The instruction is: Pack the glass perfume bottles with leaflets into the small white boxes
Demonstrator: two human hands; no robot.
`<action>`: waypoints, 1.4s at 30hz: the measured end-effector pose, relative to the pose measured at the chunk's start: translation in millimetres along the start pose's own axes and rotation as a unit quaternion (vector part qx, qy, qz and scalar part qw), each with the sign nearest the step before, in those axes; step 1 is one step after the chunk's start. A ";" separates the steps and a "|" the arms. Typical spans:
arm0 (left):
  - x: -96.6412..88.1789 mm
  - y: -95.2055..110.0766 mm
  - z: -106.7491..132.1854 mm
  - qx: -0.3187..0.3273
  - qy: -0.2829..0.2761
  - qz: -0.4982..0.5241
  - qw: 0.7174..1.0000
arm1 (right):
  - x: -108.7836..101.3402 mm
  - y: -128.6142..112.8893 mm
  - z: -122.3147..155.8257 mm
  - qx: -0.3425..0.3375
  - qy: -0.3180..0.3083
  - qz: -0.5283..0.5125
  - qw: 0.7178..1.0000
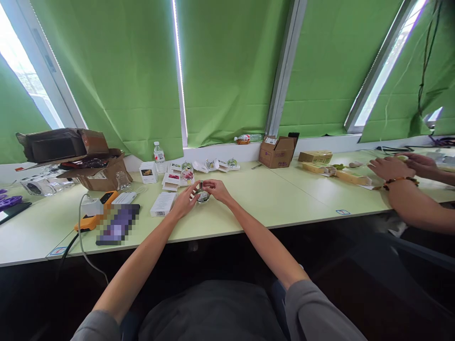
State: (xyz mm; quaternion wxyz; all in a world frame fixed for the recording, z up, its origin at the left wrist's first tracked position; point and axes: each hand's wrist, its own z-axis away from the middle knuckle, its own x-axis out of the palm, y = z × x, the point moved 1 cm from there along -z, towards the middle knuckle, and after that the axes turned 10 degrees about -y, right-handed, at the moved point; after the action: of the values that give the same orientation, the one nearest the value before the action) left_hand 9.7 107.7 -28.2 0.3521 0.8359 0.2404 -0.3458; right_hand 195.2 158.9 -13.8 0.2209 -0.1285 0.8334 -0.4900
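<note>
Both my arms reach out over the pale green table (pixel 270 199). My left hand (pixel 186 200) and my right hand (pixel 216 189) meet over a small round clear ornament (pixel 203 196) with dark filling, resting on or just above the tabletop. Fingers of both hands pinch a tiny cap-like part (pixel 201 185) at its top. A flat white box (pixel 162 204) lies just left of my left hand. Several similar small ornaments and opened white packets (pixel 185 173) sit behind my hands near the window sill.
Open cardboard boxes (pixel 90 163) stand at the far left, a small brown box (pixel 276 152) at the back middle. A water bottle (pixel 159 158), an orange tool (pixel 95 213) with a cable and a dark blurred item (pixel 118 224) lie left. Another person's hands (pixel 394 168) work at the right.
</note>
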 end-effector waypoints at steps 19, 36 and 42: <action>-1.1 0.7 -1.1 0.004 0.001 0.011 1.000 | -1.4 4.6 -1.1 -0.002 0.004 0.025 1.000; -0.7 2.4 -0.9 0.000 0.006 0.010 1.000 | 0.9 -4.2 2.9 -0.001 0.011 0.046 0.999; -1.4 2.8 -0.7 0.000 0.004 0.009 1.000 | 1.0 -6.7 4.5 0.001 0.010 0.053 0.999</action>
State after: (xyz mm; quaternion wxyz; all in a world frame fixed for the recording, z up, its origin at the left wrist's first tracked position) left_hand 10.9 106.3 -25.7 0.3544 0.8393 0.2346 -0.3391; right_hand 196.5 151.8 -10.1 0.2383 -0.0796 0.8409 -0.4794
